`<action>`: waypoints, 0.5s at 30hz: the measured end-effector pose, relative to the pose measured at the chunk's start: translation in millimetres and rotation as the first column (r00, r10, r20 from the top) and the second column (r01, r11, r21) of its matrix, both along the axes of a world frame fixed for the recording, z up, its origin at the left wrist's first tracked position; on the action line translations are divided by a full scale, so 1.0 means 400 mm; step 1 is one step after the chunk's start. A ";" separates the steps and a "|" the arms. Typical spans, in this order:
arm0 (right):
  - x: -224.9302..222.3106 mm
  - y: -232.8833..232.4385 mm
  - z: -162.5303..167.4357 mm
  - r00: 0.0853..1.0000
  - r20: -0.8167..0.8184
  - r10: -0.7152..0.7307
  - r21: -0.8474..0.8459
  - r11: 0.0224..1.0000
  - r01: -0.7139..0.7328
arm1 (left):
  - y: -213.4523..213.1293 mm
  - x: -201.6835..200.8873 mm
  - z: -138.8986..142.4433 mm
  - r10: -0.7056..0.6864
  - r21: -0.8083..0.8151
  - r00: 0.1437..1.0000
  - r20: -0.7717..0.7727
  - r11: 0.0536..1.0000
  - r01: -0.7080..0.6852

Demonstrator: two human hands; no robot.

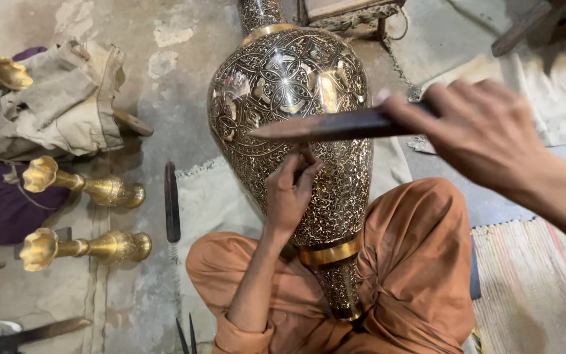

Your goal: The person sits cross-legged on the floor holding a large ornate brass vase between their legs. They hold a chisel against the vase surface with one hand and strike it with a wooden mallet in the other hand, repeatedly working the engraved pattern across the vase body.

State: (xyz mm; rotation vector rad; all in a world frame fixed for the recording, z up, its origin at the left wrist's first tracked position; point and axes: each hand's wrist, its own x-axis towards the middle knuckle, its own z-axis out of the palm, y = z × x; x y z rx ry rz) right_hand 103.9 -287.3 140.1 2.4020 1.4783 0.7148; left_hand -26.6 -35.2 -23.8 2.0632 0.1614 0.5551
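The left hand [289, 190] pinches a thin chisel [301, 155] against the engraved brass vase [289, 85]. The right hand [479, 131] grips a dark flat hammer bar [329, 126] above it.

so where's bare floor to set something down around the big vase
Bare concrete lies between the cloth bundle and the engraved vase. The left is crowded with brass candlesticks; the vase, left hand and right hand fill the lap.

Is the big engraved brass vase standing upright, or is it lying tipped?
Tipped. The vase leans across the person's lap, its neck pointing away toward the floor; the left hand presses on its body.
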 end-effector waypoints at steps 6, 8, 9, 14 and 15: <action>0.006 -0.004 -0.024 0.872 -0.444 0.205 0.472 0.881 0.033 | -0.002 0.002 -0.003 -0.036 0.106 0.977 0.210 0.994 0.014; 0.013 -0.009 -0.035 0.982 -0.173 0.081 0.182 0.982 -0.049 | -0.001 0.002 -0.005 -0.047 0.090 0.977 0.207 0.996 0.029; 0.019 -0.013 -0.039 0.999 -0.018 0.051 0.023 0.998 -0.051 | -0.001 0.003 -0.007 -0.052 0.082 0.977 0.205 0.996 0.035; 0.014 -0.036 -0.055 0.919 -0.379 0.104 0.337 0.941 0.033 | 0.002 0.006 -0.017 -0.022 0.083 0.992 0.128 0.997 0.011; 0.006 -0.038 -0.057 0.894 -0.438 0.089 0.293 0.955 0.049 | 0.003 0.007 -0.017 -0.028 0.092 0.994 0.109 0.996 0.018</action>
